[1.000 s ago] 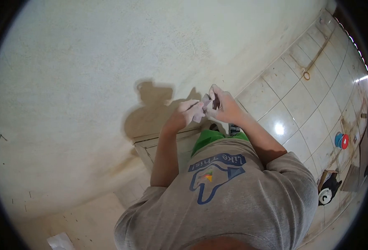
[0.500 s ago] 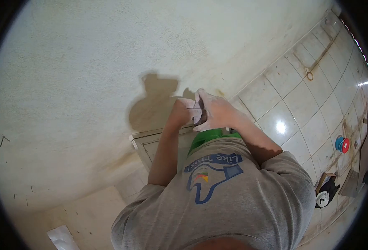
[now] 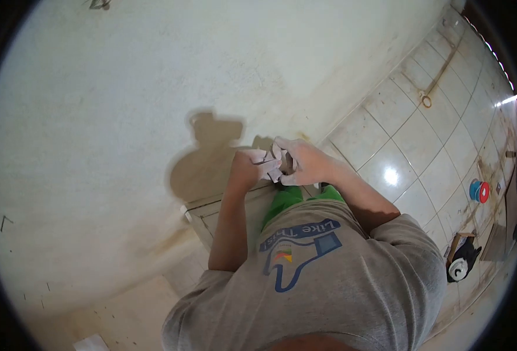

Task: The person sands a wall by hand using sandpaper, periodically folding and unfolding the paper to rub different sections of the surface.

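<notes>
My two hands meet in front of my waist, close to the pale wall, their fingers coated in white dust. Between them is a small folded sheet (image 3: 275, 175), dark on one side and pale with dust, which looks like sandpaper. My left hand (image 3: 251, 164) is closed on it, fingers pointing right. Curled in from the other side, my right hand (image 3: 306, 162) grips its edge between thumb and fingers. The fingers hide part of the sheet.
The pale wall (image 3: 112, 117) fills the left and carries my shadow. A white-edged panel (image 3: 203, 212) stands low beside my legs. On the tiled floor (image 3: 387, 134) at right lie a red and blue spool (image 3: 479, 191), a ring-shaped thing (image 3: 426, 101) and a box with a black bag (image 3: 464, 257).
My hands have shifted slightly down with the folded sheet, and its angle between my fingers has changed. The view has tilted a little.
</notes>
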